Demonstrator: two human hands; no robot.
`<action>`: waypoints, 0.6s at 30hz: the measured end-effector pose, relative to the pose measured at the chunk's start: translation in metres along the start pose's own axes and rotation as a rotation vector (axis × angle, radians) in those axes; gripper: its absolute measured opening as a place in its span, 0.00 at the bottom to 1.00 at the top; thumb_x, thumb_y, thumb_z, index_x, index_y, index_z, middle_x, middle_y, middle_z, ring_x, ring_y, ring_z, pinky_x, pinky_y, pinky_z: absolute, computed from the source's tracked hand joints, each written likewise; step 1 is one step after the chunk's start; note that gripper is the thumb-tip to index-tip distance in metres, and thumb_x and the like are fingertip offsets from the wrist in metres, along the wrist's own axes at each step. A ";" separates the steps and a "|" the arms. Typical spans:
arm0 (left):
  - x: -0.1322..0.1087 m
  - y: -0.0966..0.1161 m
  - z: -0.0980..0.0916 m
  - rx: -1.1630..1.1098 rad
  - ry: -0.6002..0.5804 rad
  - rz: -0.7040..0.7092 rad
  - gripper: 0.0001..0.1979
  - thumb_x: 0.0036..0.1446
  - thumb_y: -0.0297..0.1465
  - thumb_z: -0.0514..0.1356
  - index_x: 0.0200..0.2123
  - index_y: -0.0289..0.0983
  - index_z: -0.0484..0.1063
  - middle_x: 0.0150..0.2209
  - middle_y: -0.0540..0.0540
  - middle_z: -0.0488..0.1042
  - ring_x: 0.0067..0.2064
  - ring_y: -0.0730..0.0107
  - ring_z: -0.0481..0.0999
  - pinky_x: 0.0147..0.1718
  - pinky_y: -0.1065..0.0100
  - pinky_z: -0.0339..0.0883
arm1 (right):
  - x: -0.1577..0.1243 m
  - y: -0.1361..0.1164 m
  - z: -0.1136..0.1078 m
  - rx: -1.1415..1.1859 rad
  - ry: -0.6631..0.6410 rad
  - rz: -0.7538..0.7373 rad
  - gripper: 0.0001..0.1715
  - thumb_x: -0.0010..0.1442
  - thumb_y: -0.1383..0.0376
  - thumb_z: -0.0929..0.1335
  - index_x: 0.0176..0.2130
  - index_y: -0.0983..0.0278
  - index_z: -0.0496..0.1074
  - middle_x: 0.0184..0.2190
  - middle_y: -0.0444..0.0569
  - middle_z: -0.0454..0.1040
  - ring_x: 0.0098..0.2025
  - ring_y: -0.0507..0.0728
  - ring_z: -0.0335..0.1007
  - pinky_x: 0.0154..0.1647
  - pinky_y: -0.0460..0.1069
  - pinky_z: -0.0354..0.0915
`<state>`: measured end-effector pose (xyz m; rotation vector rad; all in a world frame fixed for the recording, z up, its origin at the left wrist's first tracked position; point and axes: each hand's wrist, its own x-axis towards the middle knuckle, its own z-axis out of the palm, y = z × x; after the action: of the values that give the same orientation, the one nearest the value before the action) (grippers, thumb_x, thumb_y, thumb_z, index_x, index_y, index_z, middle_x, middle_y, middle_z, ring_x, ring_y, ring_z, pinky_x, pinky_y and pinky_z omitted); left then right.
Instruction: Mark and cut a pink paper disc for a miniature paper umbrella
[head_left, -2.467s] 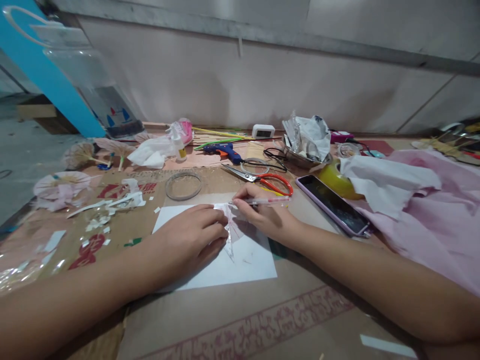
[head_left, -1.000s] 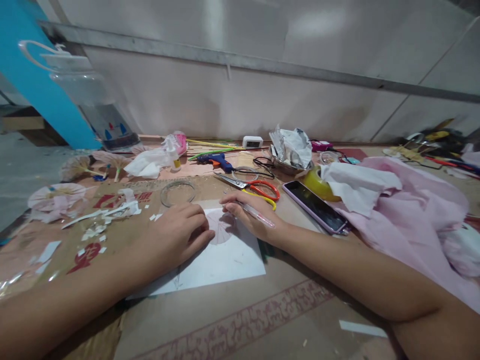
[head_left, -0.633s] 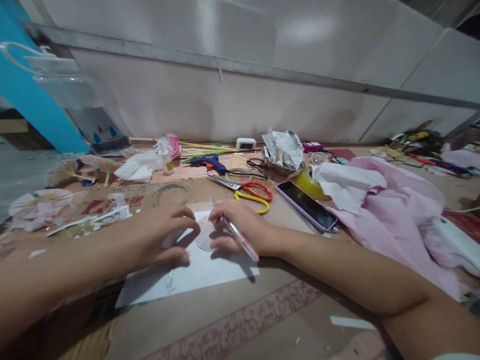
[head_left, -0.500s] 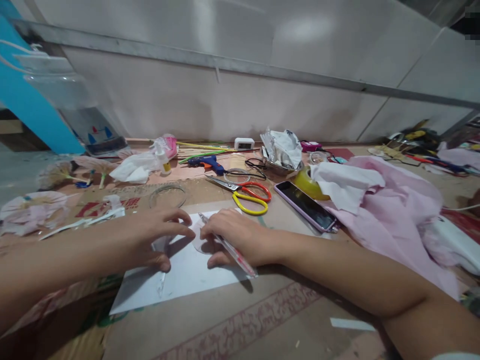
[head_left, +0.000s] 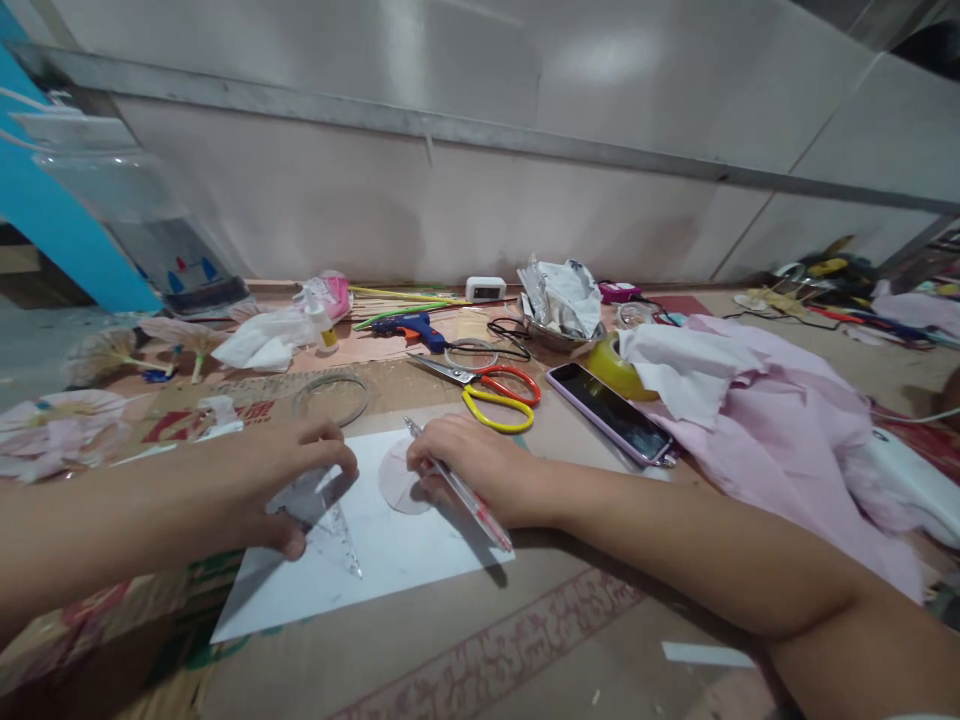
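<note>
A white sheet of paper (head_left: 405, 562) lies on the cardboard, with a pale pinkish round disc (head_left: 397, 488) on it. My right hand (head_left: 472, 465) is closed around a clear pen with red inside (head_left: 480, 515), its tip end pointing up and left. The fingertips of that hand rest at the disc's right edge. My left hand (head_left: 300, 485) is over the paper's left part, thumb and fingers spread. Beneath it lies a clear plastic set square (head_left: 341, 535), partly hidden by the fingers; whether they touch it I cannot tell.
Beyond the paper lie scissors with red and yellow handles (head_left: 499, 395), a blue glue gun (head_left: 412, 328) and a wire coil (head_left: 330, 398). To the right are a phone (head_left: 611, 415), yellow tape (head_left: 616, 370) and pink cloth (head_left: 795, 430). Fabric flowers (head_left: 67, 425) lie left.
My left hand has moved left, away from the disc, and more of the set square shows. My right hand still holds the pen and has barely moved; more of the disc is uncovered.
</note>
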<state>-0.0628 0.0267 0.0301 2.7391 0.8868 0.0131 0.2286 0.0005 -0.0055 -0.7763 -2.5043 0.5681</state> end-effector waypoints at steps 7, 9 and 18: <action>0.015 -0.005 -0.004 -0.100 -0.183 -0.109 0.06 0.52 0.36 0.69 0.33 0.44 0.79 0.42 0.48 0.77 0.44 0.58 0.77 0.40 0.66 0.66 | 0.002 0.001 0.005 0.013 0.104 0.095 0.12 0.61 0.68 0.72 0.44 0.62 0.69 0.41 0.50 0.76 0.42 0.58 0.70 0.47 0.53 0.65; 0.017 -0.008 -0.001 -0.128 -0.185 -0.074 0.08 0.52 0.38 0.69 0.27 0.41 0.76 0.37 0.47 0.77 0.40 0.60 0.77 0.36 0.67 0.64 | 0.001 0.002 0.005 0.007 0.127 0.096 0.11 0.62 0.69 0.72 0.44 0.62 0.69 0.41 0.50 0.77 0.41 0.58 0.70 0.46 0.53 0.65; 0.017 -0.004 0.004 -0.090 -0.151 -0.244 0.11 0.46 0.32 0.69 0.35 0.43 0.77 0.31 0.51 0.79 0.30 0.65 0.76 0.27 0.70 0.62 | 0.001 0.006 0.006 -0.010 0.207 0.142 0.10 0.63 0.67 0.70 0.45 0.62 0.70 0.40 0.49 0.76 0.43 0.59 0.71 0.47 0.53 0.65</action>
<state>-0.0515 0.0386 0.0236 2.4939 1.1393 -0.1926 0.2278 0.0045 -0.0131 -0.9714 -2.2772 0.4950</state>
